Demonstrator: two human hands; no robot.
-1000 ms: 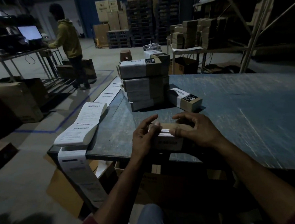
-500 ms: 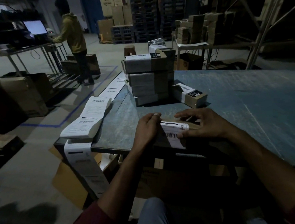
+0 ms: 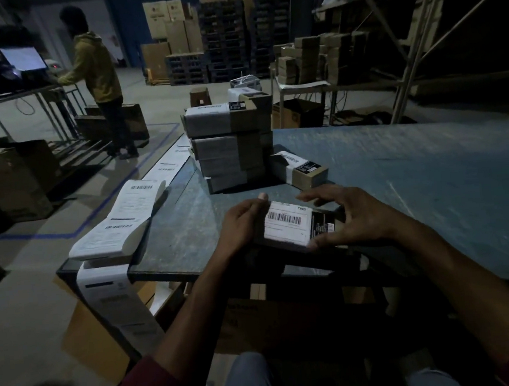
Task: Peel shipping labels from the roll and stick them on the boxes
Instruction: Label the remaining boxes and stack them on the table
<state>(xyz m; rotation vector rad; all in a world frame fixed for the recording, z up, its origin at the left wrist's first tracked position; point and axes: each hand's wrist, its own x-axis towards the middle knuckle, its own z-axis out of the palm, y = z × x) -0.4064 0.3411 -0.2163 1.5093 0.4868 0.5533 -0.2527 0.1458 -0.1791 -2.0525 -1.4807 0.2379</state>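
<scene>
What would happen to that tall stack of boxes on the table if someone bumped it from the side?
The stack of boxes would probably tip or slide apart: it stands several boxes high, and the layers look slightly offset rather than flush. The boxes seem small, plain cardboard, so likely light enough to shift easily. The single box lying beside it might catch some on that side.

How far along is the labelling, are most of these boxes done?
Done: the stack at the table's far corner and the single box beside it all show white labels. In hand: the left hand and right hand hold a box with its label already on. Left: the fanfold labels still hold plenty; how many bare boxes remain, I cannot tell.
</scene>
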